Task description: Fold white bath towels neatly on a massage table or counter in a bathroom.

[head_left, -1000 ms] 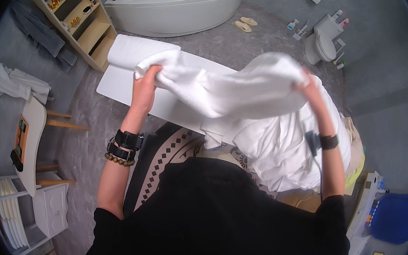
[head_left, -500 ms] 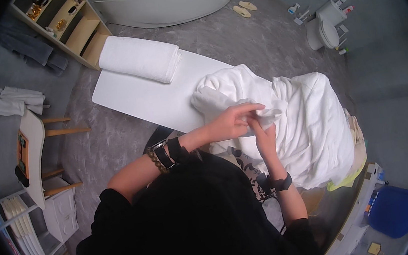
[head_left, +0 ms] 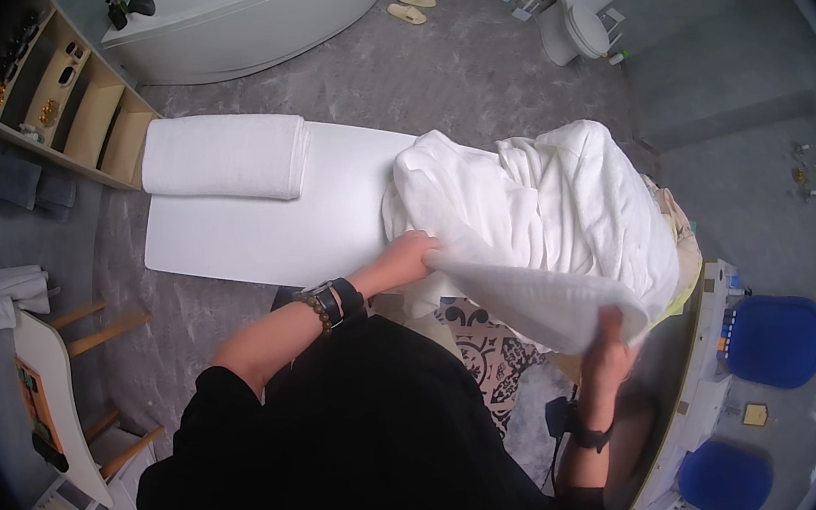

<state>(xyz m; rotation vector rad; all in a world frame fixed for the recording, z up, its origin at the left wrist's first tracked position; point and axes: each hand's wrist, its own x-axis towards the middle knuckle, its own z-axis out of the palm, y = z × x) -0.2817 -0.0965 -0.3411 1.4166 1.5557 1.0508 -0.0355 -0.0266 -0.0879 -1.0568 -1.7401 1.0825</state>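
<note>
A white towel stretches between my two hands along the near side of a crumpled white heap. My left hand is closed on one edge of it, close to the middle of the white table. Farther right and nearer to me, my right hand grips its other end, slightly blurred. Behind the stretched cloth lies the heap of white towelling, loosely bunched and creased on the right part of the table. Whether the held towel is separate from the heap, I cannot tell.
A rolled white towel lies at the left end of the white table. A wooden shelf and a bathtub stand beyond. At right are a wall ledge and blue seats; a small desk is at left.
My hands were together holding a bunched corner of cloth. They have parted, the right moving toward me and to the right, the left slightly leftward, pulling the towel out between them.
</note>
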